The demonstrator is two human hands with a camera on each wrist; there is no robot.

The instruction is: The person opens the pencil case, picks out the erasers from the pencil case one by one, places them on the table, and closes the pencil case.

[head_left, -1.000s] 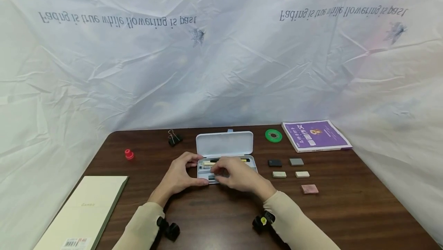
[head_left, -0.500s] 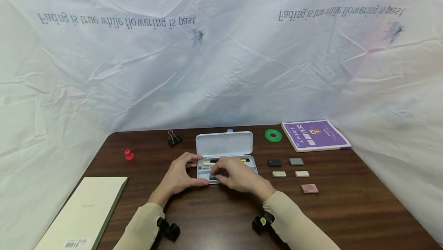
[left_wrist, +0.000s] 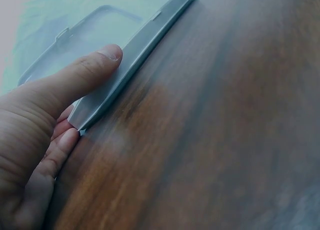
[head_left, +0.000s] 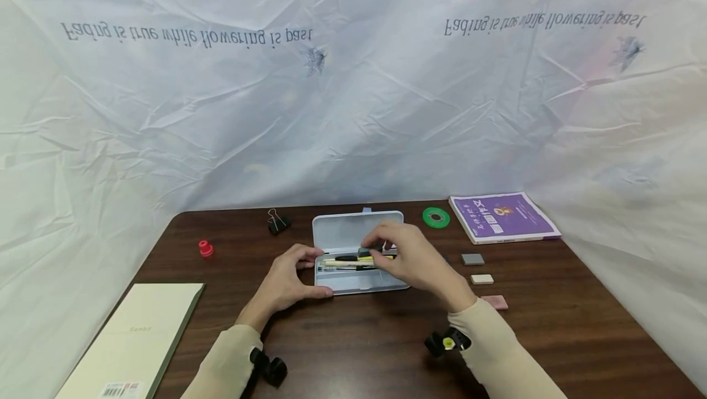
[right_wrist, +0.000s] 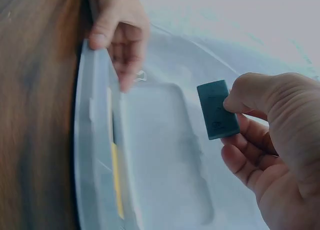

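Note:
An open white pencil case [head_left: 361,283] lies on the table, its lid tipped back. My left hand [head_left: 287,279] grips the case's left end, thumb on the front corner and fingers round the side, as the left wrist view also shows. My right hand [head_left: 411,261] pinches a dark green rectangular eraser [right_wrist: 217,112] between thumb and fingers, held up over the case's right half. Several pens [head_left: 337,262] lie in the rear compartment. The front compartment is partly visible and shows bare white bottom.
Right of the case lie a grey eraser [head_left: 472,259], a white eraser [head_left: 482,278] and a pink eraser [head_left: 495,302]. Farther back are green tape [head_left: 436,218] and a purple book [head_left: 505,218]. Leftward are a binder clip [head_left: 278,223], a red piece [head_left: 205,248] and a cream notebook [head_left: 135,331].
My right hand has lifted the dark eraser out of the front compartment and moved right and back with it. My left hand has stayed on the case's left end.

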